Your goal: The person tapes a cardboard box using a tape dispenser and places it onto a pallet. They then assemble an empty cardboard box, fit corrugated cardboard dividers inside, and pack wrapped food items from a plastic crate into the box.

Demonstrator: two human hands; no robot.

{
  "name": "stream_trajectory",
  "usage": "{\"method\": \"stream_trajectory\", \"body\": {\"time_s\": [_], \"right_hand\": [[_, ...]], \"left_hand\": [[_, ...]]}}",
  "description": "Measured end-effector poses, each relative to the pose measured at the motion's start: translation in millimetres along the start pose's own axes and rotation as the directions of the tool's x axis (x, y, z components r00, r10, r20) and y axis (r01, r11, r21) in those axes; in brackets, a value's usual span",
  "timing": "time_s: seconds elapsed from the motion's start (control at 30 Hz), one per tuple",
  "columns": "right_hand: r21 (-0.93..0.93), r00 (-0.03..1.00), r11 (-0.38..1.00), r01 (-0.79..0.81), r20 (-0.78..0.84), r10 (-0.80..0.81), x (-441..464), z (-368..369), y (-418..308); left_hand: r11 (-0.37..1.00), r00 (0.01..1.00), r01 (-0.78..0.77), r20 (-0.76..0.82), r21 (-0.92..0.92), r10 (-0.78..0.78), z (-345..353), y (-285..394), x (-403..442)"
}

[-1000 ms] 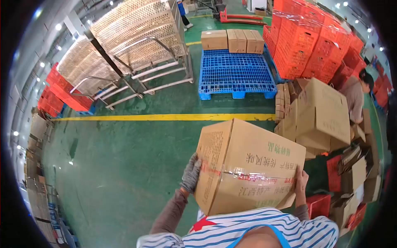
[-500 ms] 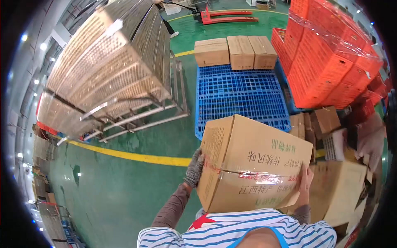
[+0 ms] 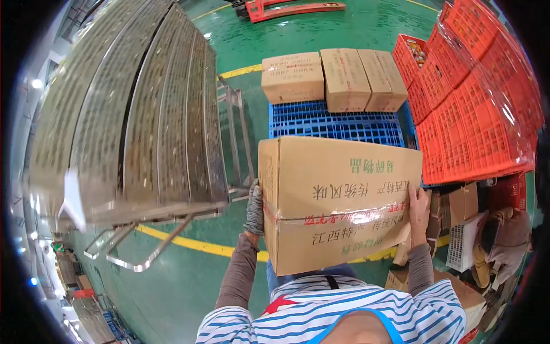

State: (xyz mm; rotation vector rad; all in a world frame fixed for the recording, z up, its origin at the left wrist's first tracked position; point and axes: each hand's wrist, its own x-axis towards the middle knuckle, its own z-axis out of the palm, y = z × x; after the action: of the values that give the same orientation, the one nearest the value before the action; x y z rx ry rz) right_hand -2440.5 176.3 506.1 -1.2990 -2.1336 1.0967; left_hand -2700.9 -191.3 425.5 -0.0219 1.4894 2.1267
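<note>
two hands hold one large cardboard carton point(image 3: 338, 198) off the floor, just in front of the wearer's striped shirt point(image 3: 366, 304). the left hand point(image 3: 255, 211), in a grey glove, lies against the carton's nine o'clock side; the right hand point(image 3: 419, 209), ungloved, clasps the three o'clock edge with fingers showing over the printed face. they stand as wide apart as the carton itself. green, black and red characters cover that face, and a band of clear tape runs across it.

taking the carton as the centre of the dial, a blue pallet point(image 3: 298, 121) lies at twelve o'clock, its near part hidden behind the carton. three closed boxes point(image 3: 345, 80) sit in a row along its far side. farther off, between eleven and twelve, is a red pallet jack point(image 3: 298, 10). stacked red crates point(image 3: 475, 132), partly wrapped in clear film, rise at two o'clock. a tall slatted rack point(image 3: 140, 114) stands at ten o'clock, and a yellow floor line point(image 3: 200, 246) shows at eight. between three and four, another person point(image 3: 507, 238) bends near a white crate point(image 3: 460, 245).
</note>
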Motion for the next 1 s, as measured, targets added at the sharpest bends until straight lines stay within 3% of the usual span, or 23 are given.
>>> {"method": "stream_trajectory", "body": {"time_s": [0.03, 0.07, 0.1, 0.13, 0.2, 0.23, 0.27, 0.33, 0.6, 0.63, 0.67, 0.83, 0.93, 0.97, 1.0], "right_hand": [[-0.011, 1.0, 1.0, -0.005, -0.009, 0.005, 28.6, 21.6, -1.5], [-0.05, 1.0, 0.999, -0.017, 0.002, 0.017, 61.4, 48.5, 5.8], [-0.098, 0.999, 0.995, -0.037, 0.02, 0.039, 90.1, 78.7, 5.0], [-0.071, 1.0, 0.997, 0.006, -0.01, -0.007, 116.0, 105.1, -12.7], [-0.081, 0.998, 0.995, 0.056, 0.012, -0.055, 174.8, 155.1, -42.8], [-0.051, 0.997, 0.996, 0.075, 0.015, -0.075, 186.5, 182.6, -52.6], [-0.018, 0.998, 0.999, 0.033, 0.061, -0.032, 207.4, 208.2, -60.7], [-0.008, 0.993, 1.0, 0.006, 0.118, -0.005, 246.1, 261.5, -79.6], [0.016, 0.954, 0.999, -0.038, 0.297, 0.032, 376.3, 465.5, -17.7], [0.049, 0.956, 0.999, -0.021, 0.292, 0.006, 376.9, 464.9, -20.7], [0.04, 0.955, 0.999, -0.025, 0.297, 0.012, 390.4, 486.3, -6.3], [0.013, 0.952, 1.0, -0.017, 0.306, 0.013, 426.7, 546.6, 24.2], [0.056, 0.942, 0.998, 0.035, 0.333, -0.051, 428.8, 562.4, 50.2], [0.023, 0.946, 1.0, 0.016, 0.324, -0.023, 429.7, 565.7, 53.7], [-0.017, 0.921, 0.995, 0.102, 0.38, -0.088, 432.4, 569.3, 50.5]], "left_hand": [[1.0, 1.0, 0.01, 0.009, -0.007, -0.01, -19.6, -15.6, 44.9], [0.976, 0.961, -0.161, 0.203, -0.147, 0.189, -46.8, -39.5, 102.4], [0.907, 0.856, -0.282, 0.345, -0.314, 0.386, -65.3, -50.0, 149.6], [0.993, 1.0, 0.014, 0.006, 0.118, -0.015, -38.9, -13.7, 153.2], [0.995, 0.997, 0.061, -0.044, 0.074, -0.058, -41.0, -12.0, 211.4], [0.992, 0.993, 0.103, -0.073, 0.076, -0.097, -59.6, 9.1, 199.0], [0.986, 0.984, 0.152, -0.104, 0.074, -0.144, -53.6, -3.0, 258.1], [0.979, 0.97, 0.198, -0.154, 0.043, -0.189, -76.6, -1.7, 291.3], [0.974, 0.92, 0.228, -0.327, -0.002, -0.216, -147.9, -64.2, 370.7], [0.977, 0.915, 0.213, -0.351, 0.0, -0.199, -136.6, -51.8, 359.9], [0.976, 0.913, 0.218, -0.351, -0.011, -0.208, -142.0, -83.5, 420.7], [0.956, 0.861, 0.263, -0.414, -0.13, -0.294, -205.1, -157.1, 460.1], [0.931, 0.854, 0.309, -0.373, -0.196, -0.362, -239.0, -188.1, 438.8], [0.918, 0.844, 0.334, -0.366, -0.213, -0.392, -235.9, -206.2, 504.6], [0.907, 0.832, 0.356, -0.365, -0.226, -0.418, -245.5, -216.1, 553.4]]}}
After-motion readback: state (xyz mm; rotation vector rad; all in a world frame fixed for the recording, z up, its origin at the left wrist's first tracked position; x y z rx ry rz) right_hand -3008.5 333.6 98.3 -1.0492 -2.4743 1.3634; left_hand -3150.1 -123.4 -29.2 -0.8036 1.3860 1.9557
